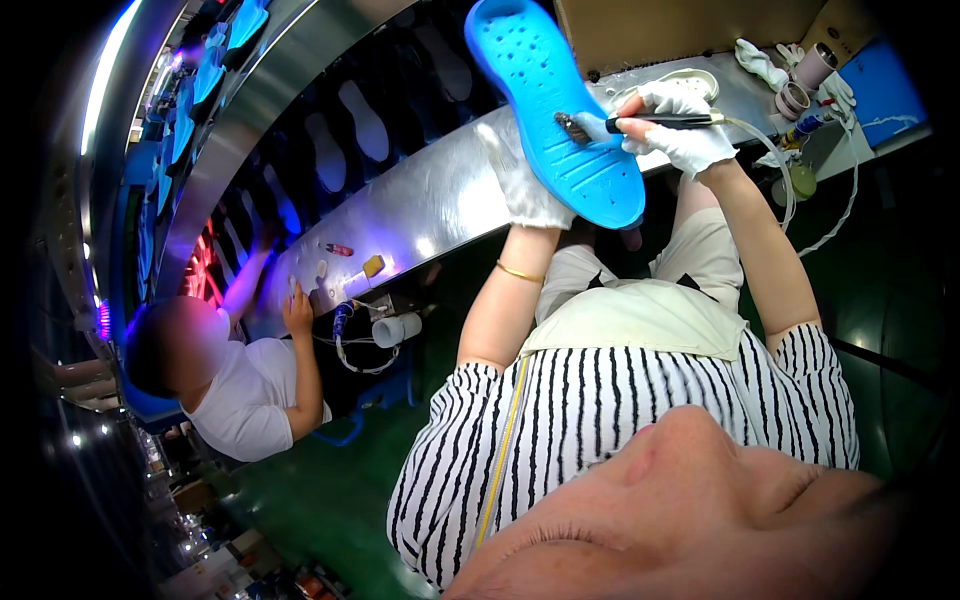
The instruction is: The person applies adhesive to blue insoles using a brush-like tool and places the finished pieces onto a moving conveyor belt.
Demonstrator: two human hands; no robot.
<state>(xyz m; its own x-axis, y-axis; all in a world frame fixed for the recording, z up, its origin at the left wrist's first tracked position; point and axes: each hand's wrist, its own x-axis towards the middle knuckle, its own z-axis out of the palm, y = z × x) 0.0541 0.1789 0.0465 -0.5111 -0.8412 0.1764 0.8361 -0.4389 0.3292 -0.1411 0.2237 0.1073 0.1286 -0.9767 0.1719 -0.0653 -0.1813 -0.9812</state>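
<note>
A bright blue shoe sole [585,165] is held tilted over the metal ledge, with small holes at its far end and grooves across its near part. My left hand [530,190], in a white glove, grips its left edge; some of the fingers are hidden. In my right hand [685,130], also in a white glove with bare fingertips, is a brush [665,121] with a black handle. Its dark bristles touch the middle of the sole. From the handle's rear end a clear hose [775,150] runs down to the right.
Beyond the metal ledge [410,215], dark racks hold several pale soles [362,120]. A co-worker [250,390] sits at the left, near a yellow block [374,266] and a white cup [397,330]. Cardboard [660,35], white gloves [762,66] and a pink tumbler [815,65] stand at the far right.
</note>
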